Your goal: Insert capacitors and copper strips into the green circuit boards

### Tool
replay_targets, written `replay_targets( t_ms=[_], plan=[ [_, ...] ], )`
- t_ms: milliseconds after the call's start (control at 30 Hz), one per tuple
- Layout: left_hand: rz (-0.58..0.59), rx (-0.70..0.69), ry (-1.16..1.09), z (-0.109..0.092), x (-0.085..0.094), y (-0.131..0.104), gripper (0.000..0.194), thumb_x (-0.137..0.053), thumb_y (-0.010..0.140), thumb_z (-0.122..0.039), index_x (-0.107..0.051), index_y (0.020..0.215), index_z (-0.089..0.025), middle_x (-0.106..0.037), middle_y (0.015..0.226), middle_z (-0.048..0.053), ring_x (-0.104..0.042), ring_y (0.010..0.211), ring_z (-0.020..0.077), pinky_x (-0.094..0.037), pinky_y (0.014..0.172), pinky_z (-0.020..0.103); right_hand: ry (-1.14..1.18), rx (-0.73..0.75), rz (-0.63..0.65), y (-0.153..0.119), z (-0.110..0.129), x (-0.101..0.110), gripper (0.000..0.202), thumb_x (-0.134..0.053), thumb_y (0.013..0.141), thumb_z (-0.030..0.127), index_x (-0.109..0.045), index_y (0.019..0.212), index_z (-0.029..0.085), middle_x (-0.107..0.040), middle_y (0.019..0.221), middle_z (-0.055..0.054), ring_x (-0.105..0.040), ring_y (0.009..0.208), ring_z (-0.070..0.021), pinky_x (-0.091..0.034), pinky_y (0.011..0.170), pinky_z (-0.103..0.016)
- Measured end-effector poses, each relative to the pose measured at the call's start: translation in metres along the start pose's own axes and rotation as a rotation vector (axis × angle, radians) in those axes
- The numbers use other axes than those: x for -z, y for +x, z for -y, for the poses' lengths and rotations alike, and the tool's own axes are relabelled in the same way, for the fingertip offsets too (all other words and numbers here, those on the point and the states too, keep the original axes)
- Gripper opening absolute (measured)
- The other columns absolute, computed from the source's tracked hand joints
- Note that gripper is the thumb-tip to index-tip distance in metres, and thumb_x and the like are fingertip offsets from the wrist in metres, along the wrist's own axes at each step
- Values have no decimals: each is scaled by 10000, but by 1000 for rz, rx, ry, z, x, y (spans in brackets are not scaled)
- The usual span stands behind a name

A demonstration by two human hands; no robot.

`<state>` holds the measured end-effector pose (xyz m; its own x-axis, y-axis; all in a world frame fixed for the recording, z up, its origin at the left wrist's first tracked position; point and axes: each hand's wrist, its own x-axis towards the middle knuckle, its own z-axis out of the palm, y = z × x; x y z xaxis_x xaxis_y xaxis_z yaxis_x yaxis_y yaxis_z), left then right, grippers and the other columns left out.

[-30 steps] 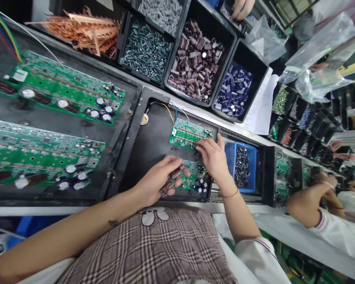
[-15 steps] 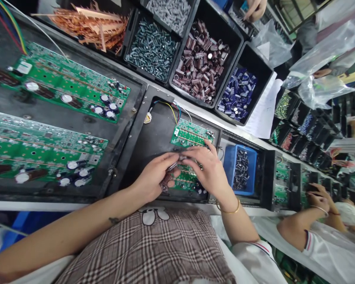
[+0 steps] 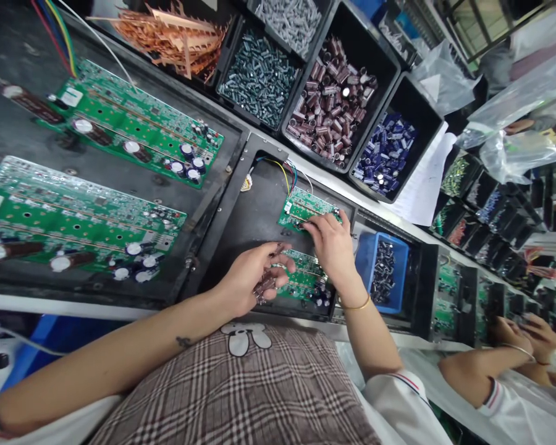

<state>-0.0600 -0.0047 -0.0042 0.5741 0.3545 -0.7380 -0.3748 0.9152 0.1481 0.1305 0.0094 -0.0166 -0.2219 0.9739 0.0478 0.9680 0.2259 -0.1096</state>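
Your left hand has its fingers loosely curled and slightly spread around several brown capacitors, whose long axes slant across the fingers, up toward the right. Your right hand bends its thumb and fingertips down at the near edge of the upper circuit board; whether they pinch anything, you cannot tell. That board's long axis slopes down rightward, above the lower circuit board.

"What's in the middle tray?"

"Two circuit boards, one beyond the other."

"And to its right?"

"A tub, with parts in it."

"Left?"

"Another tray, holding two more boards. Bins stand behind, papers right of them."
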Motion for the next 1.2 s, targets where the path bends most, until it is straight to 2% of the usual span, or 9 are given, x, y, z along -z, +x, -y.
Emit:
replay_targets(
  t_ms=[267,433,500,567,633,733,867,1000,1200],
  plan=[
    [-13,-28,-35,-2,-2,-1,241,-486,935,-296,-583,1078,-128,-570,745,29,-461,445,71,-247,320,151,-14,79,13,4,-2,4,264,-435,981,336,-652,1008,188,-698,911,-38,-648,861,-178,-273,1130,-534],
    [-22,-28,-23,-1,-1,-1,235,-465,949,-331,-577,948,-125,-625,773,68,-460,448,71,-255,337,158,23,187,24,5,2,10,230,-472,970,317,-658,1060,218,-709,995,-33,-649,966,-178,-219,1161,-522],
    [-50,-24,-23,0,-1,-1,269,-470,948,-371,-566,869,-133,-616,733,61,-448,436,67,-253,343,157,114,155,-5,2,11,20,250,-509,952,337,-624,1148,232,-698,1087,-44,-628,1058,-187,-249,1151,-505],
    [-59,-12,-37,0,-1,0,327,-514,923,-426,-538,760,-143,-581,675,35,-439,427,61,-247,344,152,261,164,44,-2,23,29,300,-530,941,335,-574,1227,256,-672,1175,-37,-596,1138,-177,-284,1144,-465],
    [-30,25,-90,-1,-2,0,386,-535,908,-444,-503,670,-141,-548,643,24,-447,434,58,-242,339,144,365,194,108,-3,32,34,245,-517,948,301,-592,1180,273,-682,1153,-8,-591,1147,-156,-284,1149,-436],
    [-35,81,-258,-2,-4,2,342,-475,941,-333,-547,689,-114,-586,701,66,-547,530,91,-374,388,153,309,113,36,5,33,24,161,-489,958,257,-640,1012,253,-704,1027,-1,-619,1075,-161,-246,1154,-466],
    [-93,29,-408,-4,-6,4,235,-431,913,-146,-589,748,-94,-629,789,102,-641,707,171,-582,632,337,209,53,-21,20,23,-1,147,-498,955,273,-638,976,234,-706,970,-8,-646,940,-167,-248,1136,-491],
    [-64,-38,-365,-4,-4,4,200,-463,883,-104,-633,782,-77,-625,772,98,-632,707,171,-592,698,377,165,72,-34,24,21,-9,164,-494,960,296,-643,966,227,-711,929,-4,-649,878,-160,-272,1128,-476],
    [54,-131,-222,2,4,5,163,-585,869,-172,-698,919,-66,-585,705,53,-546,579,89,-476,526,192,112,114,-38,24,24,-4,212,-471,968,317,-657,955,216,-714,906,-22,-652,846,-168,-335,1101,-472]
  ],
)
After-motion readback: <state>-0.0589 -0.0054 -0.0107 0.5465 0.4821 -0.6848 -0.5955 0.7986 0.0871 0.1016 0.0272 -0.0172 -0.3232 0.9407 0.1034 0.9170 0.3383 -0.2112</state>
